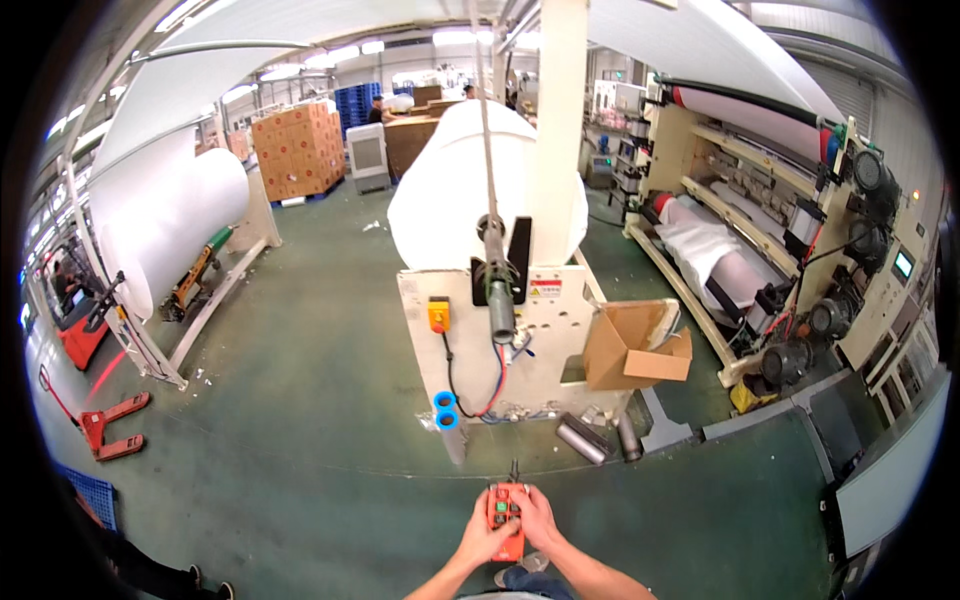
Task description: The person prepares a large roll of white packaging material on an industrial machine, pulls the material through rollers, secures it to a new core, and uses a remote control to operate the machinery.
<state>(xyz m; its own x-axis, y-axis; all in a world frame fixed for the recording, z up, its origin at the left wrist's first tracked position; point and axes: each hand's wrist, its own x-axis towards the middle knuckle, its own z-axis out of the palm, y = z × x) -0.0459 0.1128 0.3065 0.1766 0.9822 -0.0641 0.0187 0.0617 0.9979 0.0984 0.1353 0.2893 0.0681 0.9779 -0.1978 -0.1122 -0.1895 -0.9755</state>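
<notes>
Low in the view, I hold an orange handheld remote control (511,550) with several buttons and a short dark antenna. My left hand (480,537) grips its left side, thumb over the buttons. My right hand (540,516) closes round its right side, thumb also on the button face. Ahead of me a large white roll (465,190) sits in a cream machine frame (425,350). Its metal shaft end (502,315) points toward me, with a long strap (486,120) running up from it. What hangs the strap is out of view.
An open cardboard box (655,362) hangs by the frame's right side. Metal tubes (582,440) and blue-ended rolls (447,425) stand or lie at its foot. A red pallet jack (108,425) is at left, another white roll (190,210) behind it. Rollers and motors (785,362) fill the right.
</notes>
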